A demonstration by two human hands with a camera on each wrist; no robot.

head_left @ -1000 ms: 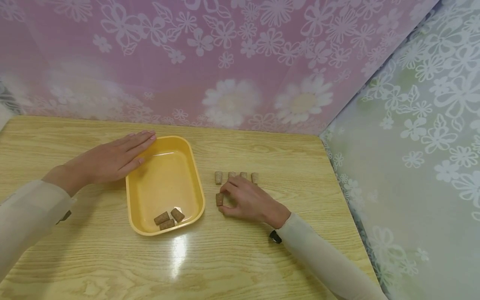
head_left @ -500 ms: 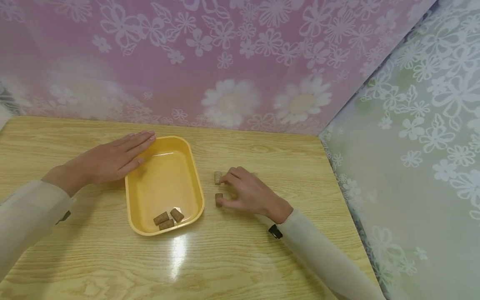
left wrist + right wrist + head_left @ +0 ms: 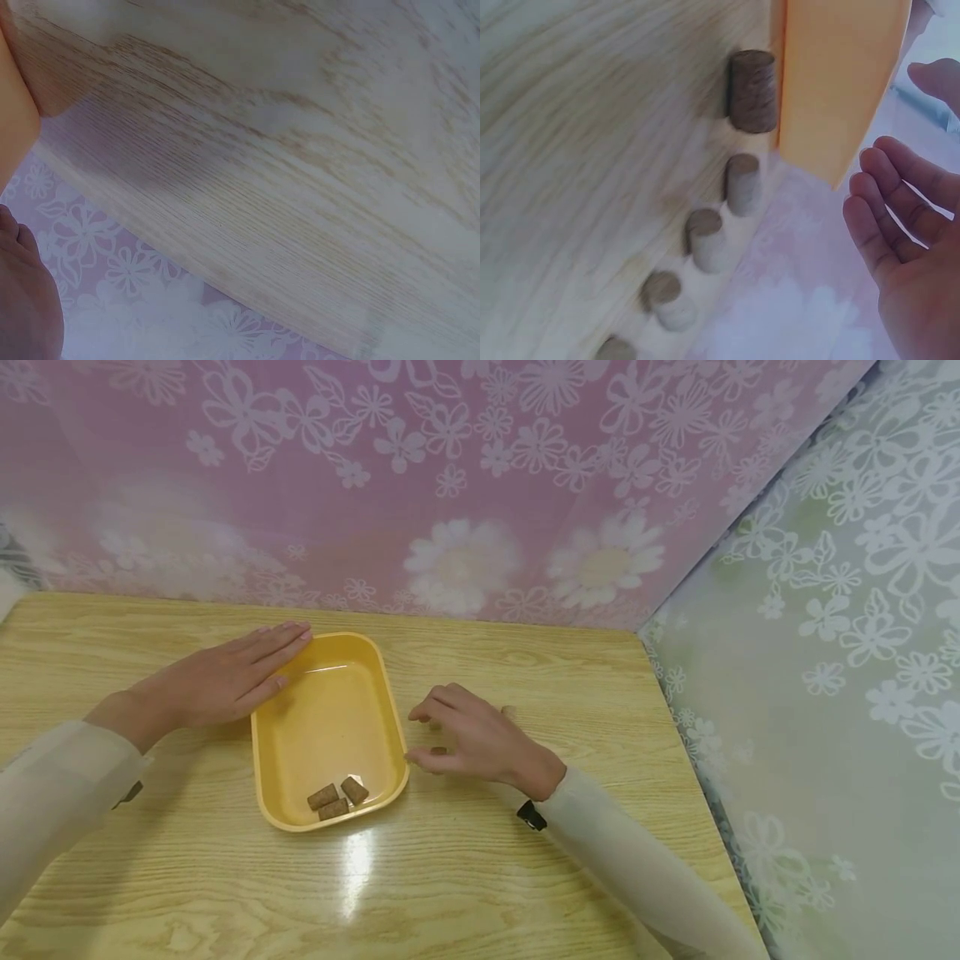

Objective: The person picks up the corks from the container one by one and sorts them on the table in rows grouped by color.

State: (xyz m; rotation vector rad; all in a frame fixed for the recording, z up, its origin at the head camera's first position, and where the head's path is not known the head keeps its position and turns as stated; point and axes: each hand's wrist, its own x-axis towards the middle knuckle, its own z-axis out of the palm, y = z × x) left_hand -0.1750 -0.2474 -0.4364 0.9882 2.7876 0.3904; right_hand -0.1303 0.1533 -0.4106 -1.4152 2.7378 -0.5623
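Plain in the right wrist view but covered by the right hand (image 3: 482, 739) in the head view: a dark cork (image 3: 753, 93) on the wooden tabletop (image 3: 450, 868), just beside the outer wall of the yellow tray (image 3: 330, 718). Past it, a line of four pale corks (image 3: 709, 247), with the last cut off by the frame; from the head camera, just one plainly in sight, beyond the knuckles. Only in the head view, three brown corks (image 3: 333, 809) inside the tray at its near end. In the left wrist view, mostly tabletop and floral backdrop (image 3: 120, 270).

Over the far left rim, the left hand (image 3: 213, 683), with fingers straight and together. Right fingers bent, side by side, with thumb well apart — clear of the dark cork.

In the right wrist view, dark cork with a round end toward the frame's top and long axis along the tray wall; cannot tell whether upright or lying. Inside the tray, all on their sides: two nearly parallel, rising rightward, and one slanting the other way.

Against half a second ago, right hand farther left — beside the tray's right rim, over the then visible dark cork. Left hand and tray unmoved.
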